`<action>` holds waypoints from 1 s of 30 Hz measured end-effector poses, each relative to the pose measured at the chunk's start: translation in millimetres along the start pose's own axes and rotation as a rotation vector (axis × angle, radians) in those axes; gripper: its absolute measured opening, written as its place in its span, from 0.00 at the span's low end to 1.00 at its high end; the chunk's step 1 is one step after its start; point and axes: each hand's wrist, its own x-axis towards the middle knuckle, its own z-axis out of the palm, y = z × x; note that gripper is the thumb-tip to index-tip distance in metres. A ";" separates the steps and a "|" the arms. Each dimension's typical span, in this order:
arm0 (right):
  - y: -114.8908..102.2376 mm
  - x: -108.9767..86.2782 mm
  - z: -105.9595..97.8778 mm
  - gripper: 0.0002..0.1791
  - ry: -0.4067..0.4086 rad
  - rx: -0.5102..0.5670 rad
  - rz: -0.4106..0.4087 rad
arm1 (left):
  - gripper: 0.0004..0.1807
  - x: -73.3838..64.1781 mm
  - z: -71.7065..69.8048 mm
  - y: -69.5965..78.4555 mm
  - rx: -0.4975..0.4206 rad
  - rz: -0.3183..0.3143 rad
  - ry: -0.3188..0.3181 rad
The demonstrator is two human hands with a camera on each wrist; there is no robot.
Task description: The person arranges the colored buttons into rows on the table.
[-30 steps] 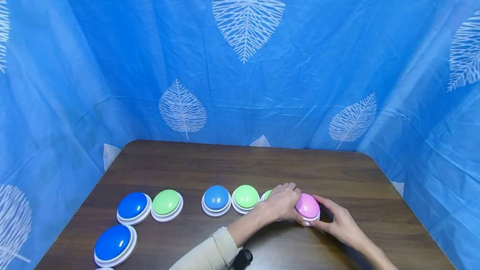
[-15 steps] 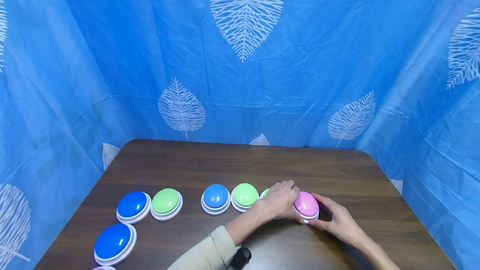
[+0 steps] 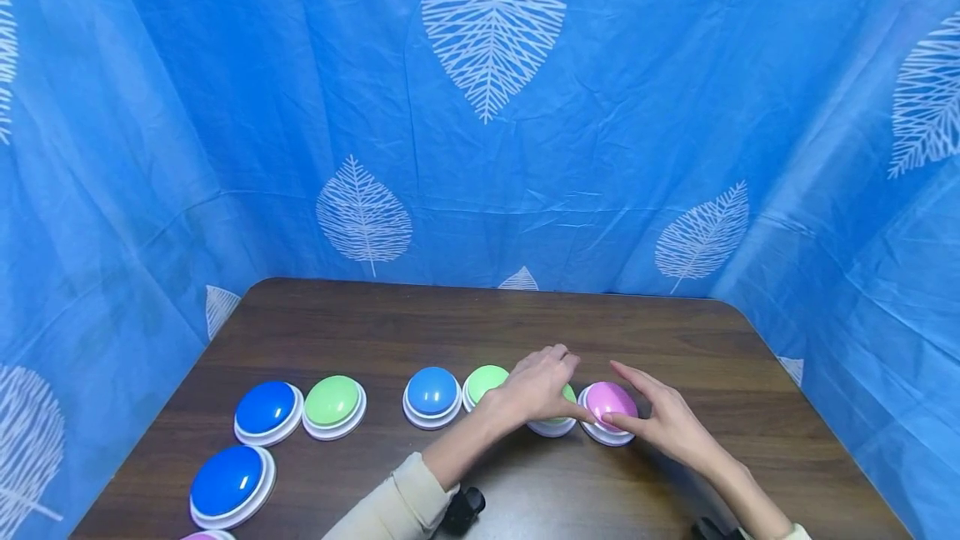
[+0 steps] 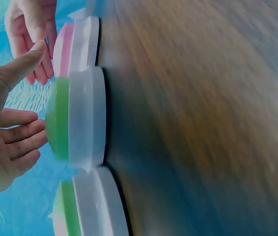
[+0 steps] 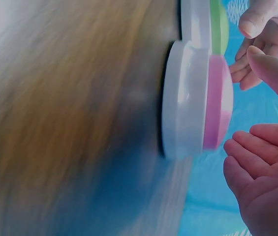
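A pink dome push button (image 3: 611, 399) on a white base sits on the table at the right end of a row. My right hand (image 3: 670, 422) hovers over its right side, fingers spread and apart from the base in the right wrist view. Beside it, a green push button (image 4: 58, 120) stands partly hidden under my left hand (image 3: 534, 390). The left fingers are loosely extended above that green dome, holding nothing. Both thumbs point toward each other over the pink button's near side. Another green push button (image 3: 483, 382) is left of my left hand, then a light blue push button (image 3: 432, 391).
At the table's left stand two dark blue push buttons (image 3: 266, 407) and a green push button (image 3: 332, 402). A pink push button (image 3: 208, 536) is cut off at the bottom edge. Blue leaf-patterned cloth (image 3: 480, 215) hangs behind and beside the brown table (image 3: 450, 319).
Both hands have let go of the pink button and risen off it. The left hand has shifted slightly left. The pink button has moved a little left and rests flat, near the green one.
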 end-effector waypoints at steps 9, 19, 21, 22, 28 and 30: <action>-15.5 19.6 10.6 0.41 -0.033 0.039 -0.025 | 0.43 -20.2 -9.4 -19.8 0.018 -0.036 0.022; -45.9 50.1 28.6 0.42 -0.066 0.103 -0.073 | 0.45 -56.4 -31.1 -50.1 -0.019 -0.140 0.007; -55.1 56.1 33.0 0.42 -0.073 0.125 -0.078 | 0.44 -66.0 -35.1 -56.3 -0.035 -0.156 0.018; -60.0 58.8 35.5 0.42 -0.076 0.138 -0.078 | 0.43 -71.3 -37.3 -59.1 -0.046 -0.164 0.024; -92.6 73.2 52.5 0.42 -0.072 0.196 -0.115 | 0.42 -107.3 -51.3 -70.8 -0.056 -0.207 0.058; -104.0 76.9 58.4 0.42 -0.073 0.195 -0.142 | 0.43 -119.9 -56.8 -72.6 -0.054 -0.228 0.073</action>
